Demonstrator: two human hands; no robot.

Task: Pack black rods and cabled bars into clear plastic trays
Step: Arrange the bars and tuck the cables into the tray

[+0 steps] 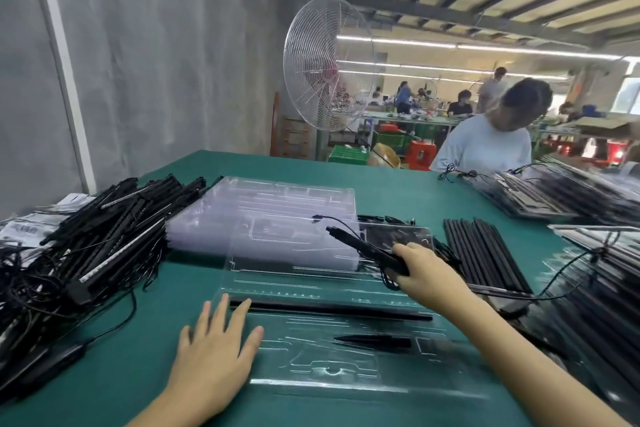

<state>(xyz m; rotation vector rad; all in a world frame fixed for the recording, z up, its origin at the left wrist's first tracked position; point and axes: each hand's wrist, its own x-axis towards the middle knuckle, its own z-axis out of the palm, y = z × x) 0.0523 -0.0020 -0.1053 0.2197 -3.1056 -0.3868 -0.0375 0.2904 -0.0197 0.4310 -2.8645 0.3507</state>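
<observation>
A clear plastic tray [311,291] lies open on the green table in front of me. One long black rod [332,310] lies across it, and a short black piece [374,341] sits in a lower slot. My left hand [214,354] rests flat, fingers spread, on the tray's left edge. My right hand [426,274] grips a black cabled bar [360,248] above the tray's right part, its cable dangling under the hand. A row of black rods [485,253] lies to the right.
A tangled heap of cabled bars [86,246] fills the left of the table. A stack of empty clear trays [277,215] stands behind. Packed trays [571,198] pile up at the right. A person in a pale shirt [485,146] works opposite; a standing fan [325,69] is behind.
</observation>
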